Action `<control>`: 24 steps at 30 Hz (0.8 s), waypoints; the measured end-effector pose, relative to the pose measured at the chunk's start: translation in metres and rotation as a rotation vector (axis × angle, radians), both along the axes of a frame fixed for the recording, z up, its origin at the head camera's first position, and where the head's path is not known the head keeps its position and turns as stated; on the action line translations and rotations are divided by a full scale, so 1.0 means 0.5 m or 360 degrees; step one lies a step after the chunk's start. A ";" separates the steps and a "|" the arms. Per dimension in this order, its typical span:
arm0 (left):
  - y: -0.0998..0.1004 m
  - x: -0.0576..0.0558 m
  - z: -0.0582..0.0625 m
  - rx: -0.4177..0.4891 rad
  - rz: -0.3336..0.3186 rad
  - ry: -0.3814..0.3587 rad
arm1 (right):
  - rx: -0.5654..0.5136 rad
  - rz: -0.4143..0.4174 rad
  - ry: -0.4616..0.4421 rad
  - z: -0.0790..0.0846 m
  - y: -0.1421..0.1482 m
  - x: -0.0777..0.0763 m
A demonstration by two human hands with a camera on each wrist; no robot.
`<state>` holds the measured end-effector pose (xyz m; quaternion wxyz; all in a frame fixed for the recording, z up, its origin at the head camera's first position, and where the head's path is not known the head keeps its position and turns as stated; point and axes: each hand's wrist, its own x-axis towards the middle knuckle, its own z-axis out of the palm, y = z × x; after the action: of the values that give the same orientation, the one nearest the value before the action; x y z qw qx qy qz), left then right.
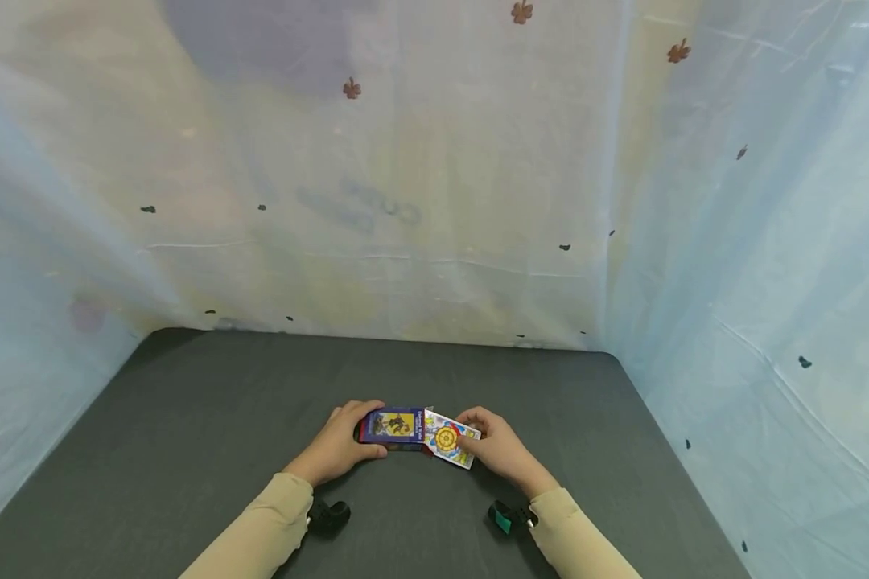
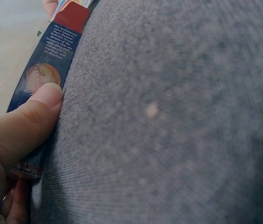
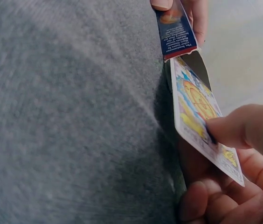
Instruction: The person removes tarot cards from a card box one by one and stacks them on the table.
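Pale, filmy sheeting [image 1: 442, 161] walls you in at the back and on both sides. Below it, your dark grey table [image 1: 405, 366], cloth-like in the wrist views. Cream sleeves [image 1: 257, 527] reach in from the near edge, one to each side.

Your left hand [image 1: 338, 442] grasps the box, thumb along the near side, fingers at the far side. Your right hand [image 1: 507, 450] pinches the card, thumb on the printed face, fingers beneath.

Box [image 1: 393, 426]: blue, picture on top, held low over the table between your hands; contact with the surface, cannot tell. Red flap [image 2: 72, 17] at its right end.

Card [image 1: 445, 437]: white border, yellow wheel design, angled off the box's right end towards you. Whether its tip sits inside, cannot tell.

Dark gadgets [image 1: 328, 519] by both cuffs. Smallest: brown leaf marks [image 1: 352, 88] scattered on the sheeting.
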<state>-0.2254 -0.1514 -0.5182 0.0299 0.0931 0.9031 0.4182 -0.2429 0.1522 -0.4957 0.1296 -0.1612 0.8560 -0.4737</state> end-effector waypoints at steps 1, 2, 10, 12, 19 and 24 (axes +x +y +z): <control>0.000 0.000 0.000 -0.0002 -0.0002 0.0002 | -0.0001 0.0012 0.0001 0.000 0.001 0.000; 0.001 0.000 0.000 -0.0002 -0.0003 0.0001 | 0.0006 0.0021 0.0007 0.001 0.001 0.000; 0.004 -0.001 0.003 0.0002 -0.0006 0.0017 | 0.0049 -0.0044 0.0065 0.017 0.014 -0.009; 0.004 0.000 0.005 0.0000 -0.0009 0.0017 | 0.0021 -0.0142 0.0066 0.014 0.022 -0.016; 0.002 -0.001 0.000 -0.0012 -0.0009 0.0016 | -0.0072 -0.0669 0.0105 -0.003 0.060 -0.047; 0.001 -0.001 -0.001 -0.0021 -0.0004 0.0010 | 0.0025 -0.0831 0.0184 -0.018 0.080 -0.063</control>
<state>-0.2257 -0.1507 -0.5185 0.0282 0.0953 0.9058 0.4118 -0.2742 0.1921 -0.5047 -0.0450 0.0393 0.8783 -0.4744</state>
